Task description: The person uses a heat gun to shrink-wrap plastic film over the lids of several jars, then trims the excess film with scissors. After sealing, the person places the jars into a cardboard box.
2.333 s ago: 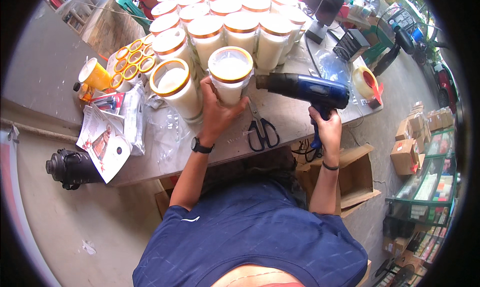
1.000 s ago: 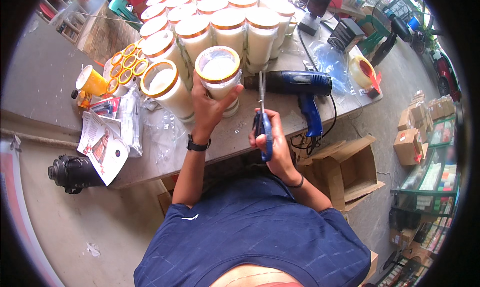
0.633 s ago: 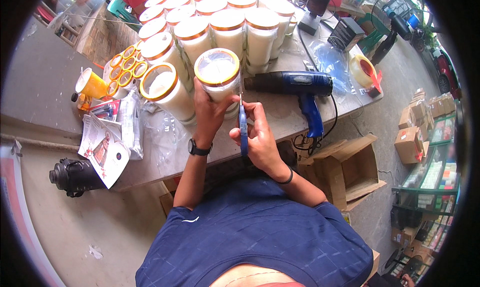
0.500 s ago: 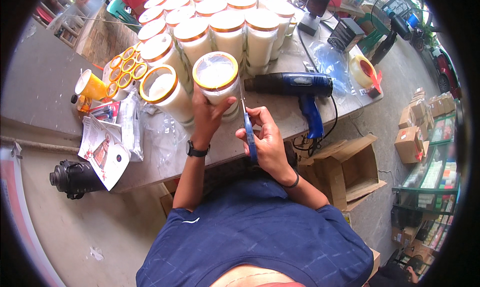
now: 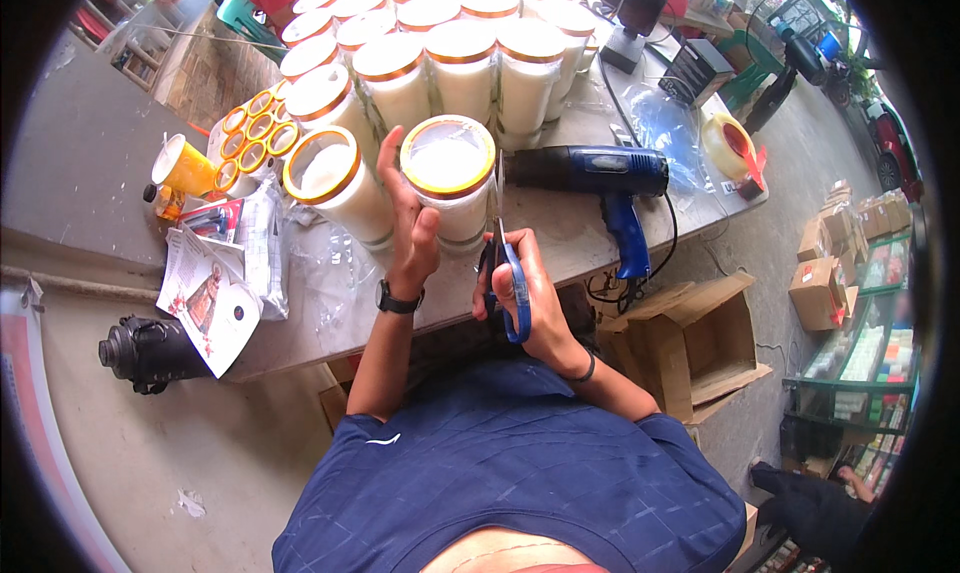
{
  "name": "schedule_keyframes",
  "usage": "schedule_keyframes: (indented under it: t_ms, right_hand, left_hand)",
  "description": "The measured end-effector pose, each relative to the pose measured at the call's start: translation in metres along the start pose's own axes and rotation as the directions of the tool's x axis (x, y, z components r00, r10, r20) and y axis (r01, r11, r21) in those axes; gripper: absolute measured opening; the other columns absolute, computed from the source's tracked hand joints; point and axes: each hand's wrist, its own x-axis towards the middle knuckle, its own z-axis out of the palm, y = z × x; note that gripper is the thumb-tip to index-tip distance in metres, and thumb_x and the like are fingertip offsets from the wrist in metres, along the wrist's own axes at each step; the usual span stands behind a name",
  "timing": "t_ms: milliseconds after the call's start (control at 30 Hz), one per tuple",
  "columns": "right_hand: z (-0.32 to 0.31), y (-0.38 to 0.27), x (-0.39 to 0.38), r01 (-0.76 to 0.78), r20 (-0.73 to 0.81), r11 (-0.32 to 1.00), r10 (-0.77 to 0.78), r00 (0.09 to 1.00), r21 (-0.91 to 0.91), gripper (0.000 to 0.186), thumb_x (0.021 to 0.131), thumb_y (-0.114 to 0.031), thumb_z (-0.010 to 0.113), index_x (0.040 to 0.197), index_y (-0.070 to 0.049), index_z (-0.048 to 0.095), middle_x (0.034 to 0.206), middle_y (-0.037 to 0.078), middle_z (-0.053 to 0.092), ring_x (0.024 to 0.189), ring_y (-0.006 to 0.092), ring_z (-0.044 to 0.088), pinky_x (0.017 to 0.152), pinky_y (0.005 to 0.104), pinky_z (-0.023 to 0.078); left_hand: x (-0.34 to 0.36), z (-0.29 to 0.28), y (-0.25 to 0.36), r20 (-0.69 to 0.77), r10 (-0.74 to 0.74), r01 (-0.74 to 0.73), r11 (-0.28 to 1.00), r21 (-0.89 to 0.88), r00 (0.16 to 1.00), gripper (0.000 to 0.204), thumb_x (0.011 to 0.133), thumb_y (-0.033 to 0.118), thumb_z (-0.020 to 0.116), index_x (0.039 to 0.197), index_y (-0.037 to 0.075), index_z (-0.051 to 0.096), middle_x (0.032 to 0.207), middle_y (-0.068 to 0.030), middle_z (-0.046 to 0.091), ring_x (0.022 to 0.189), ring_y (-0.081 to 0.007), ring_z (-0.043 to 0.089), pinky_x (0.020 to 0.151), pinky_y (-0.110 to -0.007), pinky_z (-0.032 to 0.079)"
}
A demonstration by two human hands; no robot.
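Observation:
Directly before me on the table stands a tall glass jar with white contents, a gold rim and clear film around it. My left hand lies along its left side, fingers stretched upward and thumb apart; whether the palm touches the glass I cannot tell. A pair of blue-handled scissors is in my right hand, fingers in the handles. Its blades point up along the jar's right side and look nearly closed. A similar gold-rimmed jar stands tilted-looking to the left of my left hand.
Rows of white-filled jars crowd the far table. A blue heat gun lies to the right, near a tape roll. Gold rings, a yellow cup and a leaflet are at left. An open carton sits below.
My left hand has loosened from around the jar and straightened its fingers. The jar sits slightly lower and further right. The scissors have turned and moved slightly right and down with my right hand.

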Motion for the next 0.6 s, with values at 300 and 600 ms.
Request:
schedule_keyframes:
  t_ms: [300, 600]
  right_hand:
    - [0.008, -0.017, -0.001, -0.006, -0.041, 0.988, 0.0, 0.999, -0.152, 0.058, 0.094, -0.045, 0.066, 0.117, -0.002, 0.035, 0.075, 0.003, 0.051, 0.064, 0.0085, 0.053, 0.058, 0.0247, 0.046]
    - [0.008, -0.045, -0.003, -0.116, -0.121, 0.981, 0.098, 0.988, -0.158, 0.037, 0.096, -0.02, 0.067, 0.111, -0.002, 0.039, 0.08, 0.007, 0.059, 0.054, 0.0085, 0.056, 0.048, 0.0226, 0.045]
  left_hand:
    - [-0.011, 0.001, 0.0, -0.053, -0.047, 0.059, 0.967, 0.247, 0.997, 0.086, 0.07, 0.022, 0.091, 0.134, 0.0, 0.037, 0.123, -0.012, 0.055, 0.114, -0.0198, 0.057, 0.097, -0.033, 0.047]
    - [-0.014, -0.01, -0.002, -0.001, -0.073, 0.067, 0.908, 0.414, 0.997, 0.073, 0.073, 0.02, 0.088, 0.127, -0.003, 0.045, 0.112, -0.0121, 0.062, 0.1, -0.0192, 0.064, 0.09, -0.033, 0.051]
